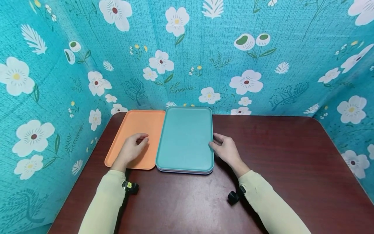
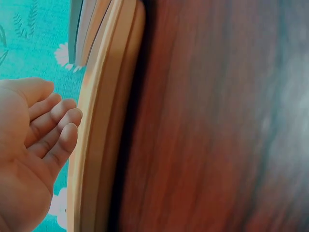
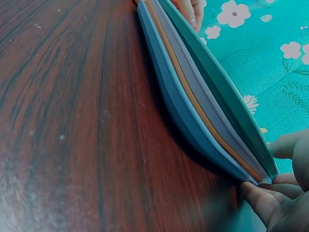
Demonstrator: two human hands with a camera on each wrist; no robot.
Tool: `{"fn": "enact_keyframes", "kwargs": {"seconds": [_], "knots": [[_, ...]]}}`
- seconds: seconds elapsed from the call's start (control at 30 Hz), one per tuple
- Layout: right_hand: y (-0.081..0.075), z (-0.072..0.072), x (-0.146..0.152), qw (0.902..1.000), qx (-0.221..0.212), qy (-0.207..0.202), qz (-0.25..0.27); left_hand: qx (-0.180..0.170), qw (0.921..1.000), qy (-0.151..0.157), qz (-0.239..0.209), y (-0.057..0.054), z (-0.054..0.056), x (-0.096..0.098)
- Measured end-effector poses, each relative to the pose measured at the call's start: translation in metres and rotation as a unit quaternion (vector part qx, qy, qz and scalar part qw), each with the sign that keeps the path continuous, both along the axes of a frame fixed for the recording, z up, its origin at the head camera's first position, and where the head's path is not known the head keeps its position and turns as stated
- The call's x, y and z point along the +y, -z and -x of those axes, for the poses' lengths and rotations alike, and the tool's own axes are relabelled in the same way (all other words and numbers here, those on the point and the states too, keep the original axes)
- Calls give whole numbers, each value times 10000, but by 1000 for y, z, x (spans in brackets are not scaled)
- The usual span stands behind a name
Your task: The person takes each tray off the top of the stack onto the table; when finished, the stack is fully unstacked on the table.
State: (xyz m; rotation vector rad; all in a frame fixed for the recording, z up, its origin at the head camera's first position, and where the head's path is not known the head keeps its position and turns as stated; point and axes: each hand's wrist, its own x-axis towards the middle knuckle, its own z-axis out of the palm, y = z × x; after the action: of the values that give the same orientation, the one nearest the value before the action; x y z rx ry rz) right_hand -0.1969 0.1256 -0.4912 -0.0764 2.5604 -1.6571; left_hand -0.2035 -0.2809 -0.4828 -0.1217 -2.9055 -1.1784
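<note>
Here's the table [image 1: 277, 146], dark reddish-brown, streaky-grained, its far corners rounded, a pale gleam on the near middle! Far left, an orange tray [image 1: 146, 125] lies flat on it; just to the right sits a stack of trays [image 1: 185, 139], teal on top, the blue bottom tray [image 3: 166, 89] meeting the wood.

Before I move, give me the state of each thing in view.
Left hand: over the orange tray, fingers loosely curved, holding nothing.
Right hand: holding the tray stack's right edge.
Orange tray: flat, face up, left of the stack.
Tray stack: piled, edges nearly aligned.
Teal tray: topmost on the stack, face up.
Floral cloth: hanging behind the table.
</note>
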Motion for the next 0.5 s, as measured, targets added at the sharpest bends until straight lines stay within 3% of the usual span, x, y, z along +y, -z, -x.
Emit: {"fn": "enact_keyframes", "kwargs": {"seconds": [0.5], "knots": [[-1,1,-2,9982,180,17,-570,2,9977,589,-335,8,4,25]]}}
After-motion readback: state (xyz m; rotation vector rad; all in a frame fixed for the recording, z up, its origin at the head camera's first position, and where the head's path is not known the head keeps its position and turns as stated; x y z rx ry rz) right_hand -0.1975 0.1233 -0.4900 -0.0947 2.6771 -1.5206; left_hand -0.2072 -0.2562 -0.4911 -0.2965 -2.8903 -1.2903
